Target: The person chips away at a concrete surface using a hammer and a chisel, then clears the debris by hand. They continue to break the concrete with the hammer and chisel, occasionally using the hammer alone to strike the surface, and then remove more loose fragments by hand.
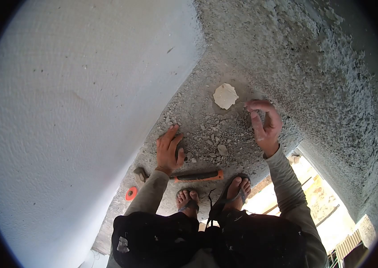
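My left hand (168,151) rests with its fingers stretched out on the gritty grey floor (194,117), beside the smooth pale wall. Dust coats my right hand (267,124), whose fingers curl round so that the thumb tip comes close to the fingertips in a pinch. Anything between those tips is too small to make out. Just left of them lies a flat white piece (225,96) with a jagged edge. Loose rubble (213,142) is scattered between both hands. Below my left hand is a hammer with an orange and black handle (199,176); my forearm partly covers it.
A smooth pale wall (77,98) rises on the left and a rough grey wall (305,71) on the right. Near my left forearm sits a red disc (131,193). My sandalled feet (238,190) stand close to a bright drop (307,192) at lower right.
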The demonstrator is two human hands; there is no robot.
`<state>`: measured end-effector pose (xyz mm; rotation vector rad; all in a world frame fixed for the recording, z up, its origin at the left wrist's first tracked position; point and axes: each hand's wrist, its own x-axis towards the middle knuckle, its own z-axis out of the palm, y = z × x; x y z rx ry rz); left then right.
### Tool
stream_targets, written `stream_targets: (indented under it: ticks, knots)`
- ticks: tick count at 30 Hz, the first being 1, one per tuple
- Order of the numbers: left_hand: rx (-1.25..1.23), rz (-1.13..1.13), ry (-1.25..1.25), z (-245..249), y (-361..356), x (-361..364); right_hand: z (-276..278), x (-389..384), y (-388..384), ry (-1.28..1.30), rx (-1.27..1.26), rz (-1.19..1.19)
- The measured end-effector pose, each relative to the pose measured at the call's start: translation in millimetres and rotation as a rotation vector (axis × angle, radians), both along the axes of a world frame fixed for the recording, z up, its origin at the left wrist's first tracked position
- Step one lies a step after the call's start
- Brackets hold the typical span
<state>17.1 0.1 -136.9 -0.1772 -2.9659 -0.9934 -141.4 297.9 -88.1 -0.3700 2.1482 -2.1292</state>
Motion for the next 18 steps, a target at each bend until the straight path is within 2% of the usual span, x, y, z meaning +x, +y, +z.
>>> stream_targets:
  ticks: [2, 3, 5, 9, 11, 18]
  knots:
    - [0.004, 0.0, 0.001, 1, 1, 0, 1, 22, 22, 0.247, 0.507, -0.076]
    - [0.001, 0.002, -0.007, 2, 1, -1, -2, 32, 31, 0.249, 0.509, -0.078]
    - [-0.001, 0.004, -0.012, 2, 2, -1, -14, 51, 47, 0.33, 0.793, -0.13]
    - [-0.011, 0.002, -0.012, 2, 1, 0, -26, 70, 55, 0.287, 0.928, -0.112]
    - [-0.015, -0.004, -0.013, 1, 1, -1, -28, 72, 49, 0.227, 0.953, 0.013]
    - [-0.017, 0.005, -0.006, 2, 2, -1, -34, 71, 27, 0.237, 0.882, 0.103]
